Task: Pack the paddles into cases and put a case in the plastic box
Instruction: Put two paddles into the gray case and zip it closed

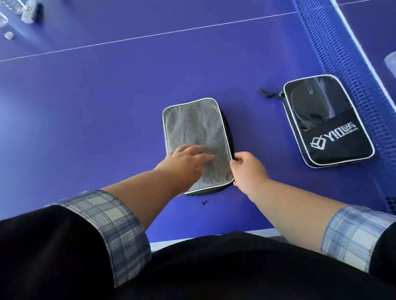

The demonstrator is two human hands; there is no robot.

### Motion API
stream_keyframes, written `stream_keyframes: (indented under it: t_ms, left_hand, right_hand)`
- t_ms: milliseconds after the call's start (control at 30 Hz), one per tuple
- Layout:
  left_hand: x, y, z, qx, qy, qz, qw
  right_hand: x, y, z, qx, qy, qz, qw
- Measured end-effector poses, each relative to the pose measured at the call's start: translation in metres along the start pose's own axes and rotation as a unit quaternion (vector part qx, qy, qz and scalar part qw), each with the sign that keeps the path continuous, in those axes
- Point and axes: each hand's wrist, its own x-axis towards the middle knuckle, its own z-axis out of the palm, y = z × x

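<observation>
On the blue surface [105,90] before me, my left hand [187,158] lies flat and released on the soft, light grey case [193,131]; my right hand [248,167] pinches its piped edge, likely the best hold.

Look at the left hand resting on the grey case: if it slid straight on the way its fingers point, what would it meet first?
Probably nothing soon: the left hand points up-right across the grey case, then bare table; the black case seems off that line.
</observation>
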Motion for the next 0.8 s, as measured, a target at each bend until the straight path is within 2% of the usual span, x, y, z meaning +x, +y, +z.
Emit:
stream_keyframes:
  t_ms: [100,200,300,367,467,533,600,633,700,767,800]
  left_hand:
    - [0.006,0.005,0.002,0.095,-0.083,0.033,0.991]
    - [0.008,0.003,0.002,0.097,-0.092,0.027,0.991]
    - [0.01,-0.001,0.005,0.106,-0.094,0.043,0.989]
    - [0.011,-0.006,0.003,0.114,-0.095,0.056,0.987]
    - [0.014,-0.012,-0.004,0.126,-0.095,0.073,0.985]
    - [0.017,-0.018,-0.01,0.126,-0.092,0.089,0.984]
    - [0.017,-0.024,-0.013,0.126,-0.07,0.107,0.984]
    - [0.017,-0.026,-0.014,0.124,-0.059,0.112,0.984]
    - [0.017,-0.028,-0.014,0.117,-0.045,0.114,0.986]
    - [0.017,-0.028,-0.013,0.118,-0.039,0.116,0.986]
    - [0.017,-0.028,-0.013,0.116,-0.037,0.117,0.986]
  right_hand:
    - [-0.005,0.0,-0.001,0.013,-0.001,0.008,1.0]
    - [-0.016,0.007,-0.003,0.043,-0.018,0.029,0.998]
    - [-0.035,0.02,0.003,0.054,0.065,0.072,0.994]
    - [-0.052,0.022,0.015,0.115,0.108,0.129,0.979]
    - [-0.082,0.013,0.046,0.216,0.021,0.209,0.954]
    - [-0.096,0.002,0.069,0.194,-0.064,0.221,0.954]
    - [-0.103,-0.007,0.093,0.135,-0.11,0.19,0.966]
    - [-0.104,-0.01,0.105,0.12,-0.11,0.178,0.97]
    - [-0.104,-0.017,0.125,0.165,-0.096,0.184,0.964]
    - [-0.1,-0.022,0.14,0.284,-0.082,0.221,0.929]
    - [-0.097,-0.027,0.146,0.355,-0.075,0.254,0.897]
